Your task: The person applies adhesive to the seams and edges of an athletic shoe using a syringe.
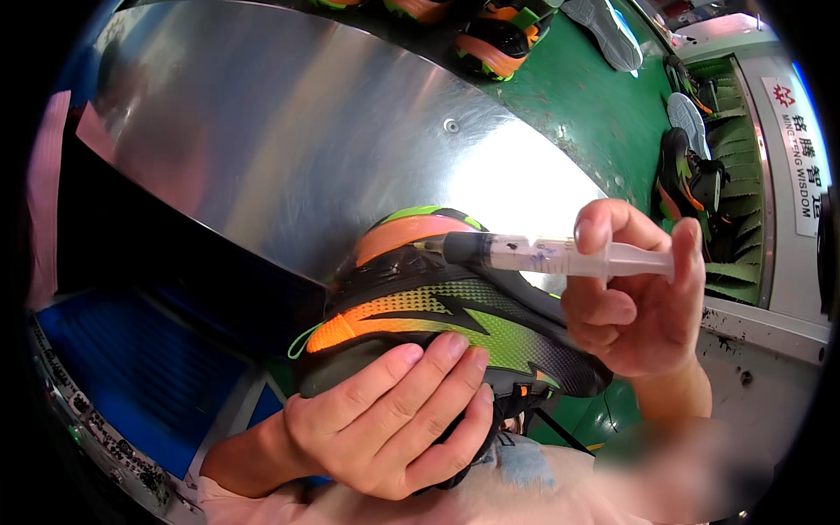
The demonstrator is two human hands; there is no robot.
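A black sneaker [472, 328] with orange-to-green fading panels lies on its side, its sole edge turned away from me. My left hand [402, 420] is wrapped over its upper near the opening, fingers pressed together against the side panel. In my right hand [643, 280] is a clear plastic syringe [542, 255] with dark contents at its front end. The thumb and fingers grip the barrel's flange and the plunger. Its thin tip meets the shoe at the pink and green sole edge, close to the heel. Inside the shoe, much is hidden by my left hand.
A shiny metal plate [289, 131] spreads beyond the shoe, with a green work surface [577, 131] past it. More sneakers [500, 44] and a grey sole [605, 33] lie there. At right, a bristled conveyor [735, 175] carries shoes [687, 179]. A blue panel [140, 376] is at lower left.
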